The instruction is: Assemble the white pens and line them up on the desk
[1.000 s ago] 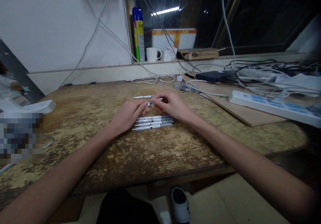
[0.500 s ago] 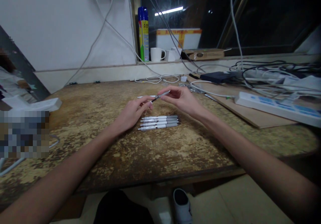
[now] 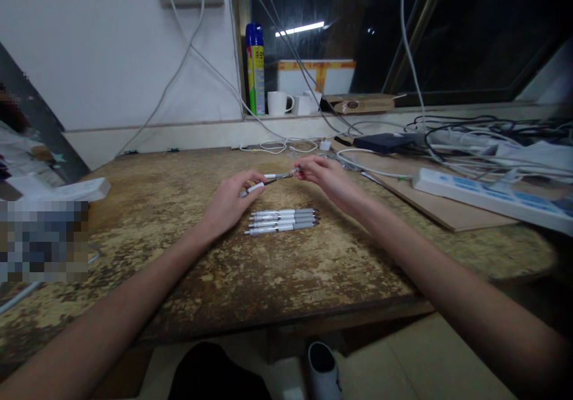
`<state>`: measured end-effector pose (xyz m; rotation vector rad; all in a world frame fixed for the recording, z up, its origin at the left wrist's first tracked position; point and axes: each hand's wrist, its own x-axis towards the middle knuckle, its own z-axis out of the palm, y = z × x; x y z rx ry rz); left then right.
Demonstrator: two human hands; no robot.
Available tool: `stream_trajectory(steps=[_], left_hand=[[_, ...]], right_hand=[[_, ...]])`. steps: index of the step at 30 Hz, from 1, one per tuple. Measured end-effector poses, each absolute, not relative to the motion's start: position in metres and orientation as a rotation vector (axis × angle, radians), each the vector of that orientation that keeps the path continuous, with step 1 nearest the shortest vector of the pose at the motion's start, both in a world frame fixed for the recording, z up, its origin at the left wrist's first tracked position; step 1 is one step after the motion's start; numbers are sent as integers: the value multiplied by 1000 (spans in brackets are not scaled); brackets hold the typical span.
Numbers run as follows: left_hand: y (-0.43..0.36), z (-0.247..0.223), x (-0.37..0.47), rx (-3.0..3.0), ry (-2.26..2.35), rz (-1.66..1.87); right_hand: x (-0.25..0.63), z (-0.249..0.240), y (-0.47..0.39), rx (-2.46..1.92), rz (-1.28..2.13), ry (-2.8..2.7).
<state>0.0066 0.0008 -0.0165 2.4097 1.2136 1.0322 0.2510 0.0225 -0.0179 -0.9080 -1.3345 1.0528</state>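
Observation:
My left hand [image 3: 230, 202] is closed on a white pen barrel [image 3: 255, 188], with a thin dark refill [image 3: 275, 179] sticking out of its right end. My right hand [image 3: 324, 178] pinches something small at the refill's right end; its fingertips partly hide it. Just behind the barrel, another white piece [image 3: 270, 176] lies on the table, partly covered. Several white and grey pens [image 3: 282, 221] lie side by side on the worn wooden table [image 3: 277, 274], nearer to me than both hands.
A brown board [image 3: 430, 200] with a white power strip [image 3: 487, 197] on it is at the right, near tangled cables [image 3: 474, 131]. Along the back ledge stand a spray can [image 3: 255, 71], a white mug [image 3: 277, 102] and a flat box [image 3: 362, 102]. Another power strip [image 3: 89, 189] is at the left.
My right hand has moved slightly right, and its fingertips are now farther from my left hand. More of the white barrel and dark refill shows between them. The camera view has tilted up slightly.

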Motion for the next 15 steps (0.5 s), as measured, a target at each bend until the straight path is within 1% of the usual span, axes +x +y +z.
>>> stream_trajectory(steps=[3, 8, 15], left_hand=[[1, -17, 7, 2418, 1207, 1053], [-2, -15, 8, 2465, 1170, 1047], [-2, -13, 8, 2460, 1139, 1058]], right_hand=[[248, -21, 22, -989, 937, -1549], [243, -23, 17, -986, 941, -1782], [245, -16, 13, -937, 1039, -1668]])
